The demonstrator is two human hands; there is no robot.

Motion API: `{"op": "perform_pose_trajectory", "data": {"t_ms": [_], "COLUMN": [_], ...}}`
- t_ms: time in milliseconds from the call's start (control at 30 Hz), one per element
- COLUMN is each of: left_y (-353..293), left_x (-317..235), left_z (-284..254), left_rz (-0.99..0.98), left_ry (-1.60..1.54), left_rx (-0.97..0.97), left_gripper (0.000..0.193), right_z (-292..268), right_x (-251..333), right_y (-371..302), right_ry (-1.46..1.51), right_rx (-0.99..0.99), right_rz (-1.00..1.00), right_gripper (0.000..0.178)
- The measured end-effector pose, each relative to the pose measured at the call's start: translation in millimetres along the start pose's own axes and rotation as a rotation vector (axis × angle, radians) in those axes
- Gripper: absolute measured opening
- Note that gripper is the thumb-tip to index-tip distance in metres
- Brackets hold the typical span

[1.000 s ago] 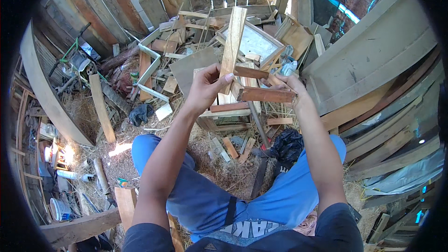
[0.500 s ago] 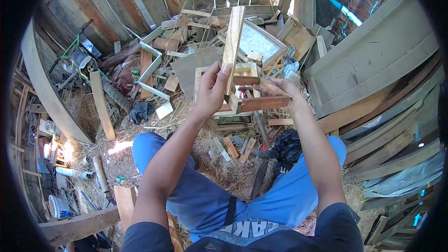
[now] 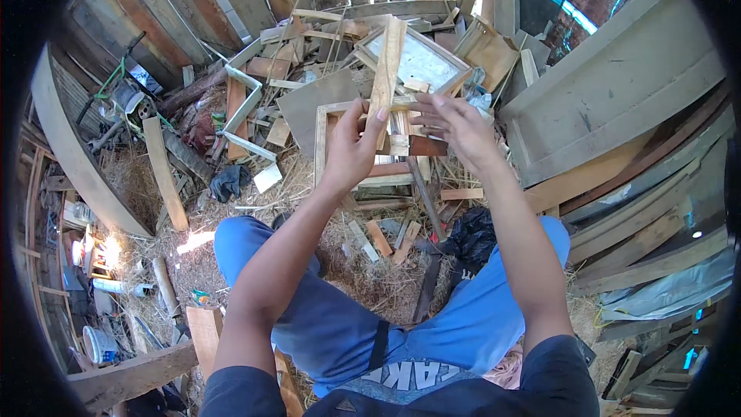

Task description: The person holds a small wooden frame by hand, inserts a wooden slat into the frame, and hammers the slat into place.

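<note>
My left hand is closed round a pale wooden strip that stands up and away from me. At its lower end the strip is joined to a short reddish-brown wooden piece. My right hand is just right of that piece, fingers apart and stretched toward it; I cannot tell whether the fingertips touch it. Behind and below both hands sits a pale wooden box frame, partly hidden by the hands and the strip. A dark metal rod-like handle leans down from it.
A heap of wood offcuts and a framed pale panel lie beyond the hands. Large boards lean at the right. A black plastic bag lies by my right knee, and a curved plank stands at the left.
The joined wooden pieces have turned, so the reddish-brown side looks much shorter. My right hand has shifted left and its fingers have come off the piece's right end and spread.
</note>
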State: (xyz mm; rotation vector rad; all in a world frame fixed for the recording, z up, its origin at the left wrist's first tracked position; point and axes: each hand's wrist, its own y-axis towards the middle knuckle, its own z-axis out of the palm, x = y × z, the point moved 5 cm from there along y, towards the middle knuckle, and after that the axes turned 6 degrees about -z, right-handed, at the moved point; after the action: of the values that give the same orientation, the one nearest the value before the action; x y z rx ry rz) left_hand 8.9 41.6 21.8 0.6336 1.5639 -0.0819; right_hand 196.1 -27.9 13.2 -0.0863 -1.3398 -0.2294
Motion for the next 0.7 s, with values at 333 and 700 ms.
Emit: {"op": "perform_pose_trajectory", "data": {"t_ms": [333, 700], "left_y": [-4, 8], "left_x": [6, 5], "left_z": [26, 11], "left_rz": [-0.108, -0.139], "left_ry": [0.242, 0.383], "left_rx": [0.219, 0.437], "left_gripper": [0.025, 0.035], "right_z": [5, -18], "right_x": [5, 19], "right_y": [2, 2], "right_ry": [0.030, -0.034], "right_rx": [-0.058, -0.170], "right_rz": [-0.050, -0.080], "right_gripper": [0.026, 0.031]}}
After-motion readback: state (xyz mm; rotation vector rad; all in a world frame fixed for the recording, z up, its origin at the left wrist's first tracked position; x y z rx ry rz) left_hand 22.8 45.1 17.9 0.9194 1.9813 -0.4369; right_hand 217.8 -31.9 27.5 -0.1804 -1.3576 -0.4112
